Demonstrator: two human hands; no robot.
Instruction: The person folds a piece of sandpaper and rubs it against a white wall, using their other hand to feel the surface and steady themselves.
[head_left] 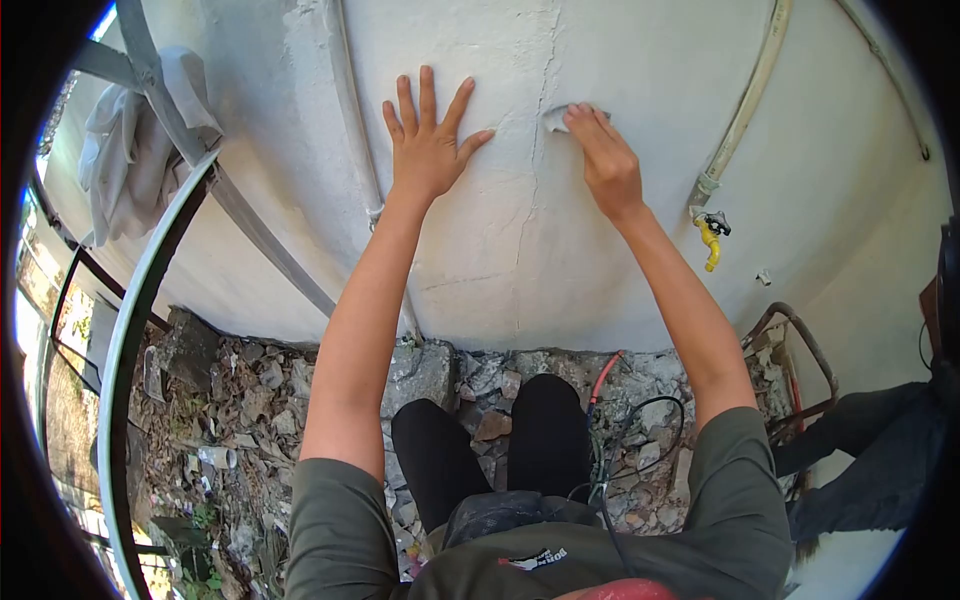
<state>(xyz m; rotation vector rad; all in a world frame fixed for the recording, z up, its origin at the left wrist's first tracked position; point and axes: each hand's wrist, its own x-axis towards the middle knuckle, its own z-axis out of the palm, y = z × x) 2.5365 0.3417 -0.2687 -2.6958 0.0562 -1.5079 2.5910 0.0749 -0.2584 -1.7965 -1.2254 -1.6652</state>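
My left hand [428, 150] lies flat on the white wall [470, 250], its fingers spread and nothing in it. To the right of a long vertical crack [537, 160], my right hand [610, 165] pinches a flat grey piece [556, 119] that resembles folded sandpaper. That piece is pressed against the wall at the crack's edge, and my fingers cover part of it. Thinner cracks branch off in the plaster between and below the hands.
A pipe [352, 110] runs down the wall on the left; another [750, 100] ends in a yellow tap [710, 240] on the right. A curved metal rail [140, 300] stands at left. Rubble [250, 400] and a cable [640, 405] lie below. Another person's legs [860, 450] are at right.
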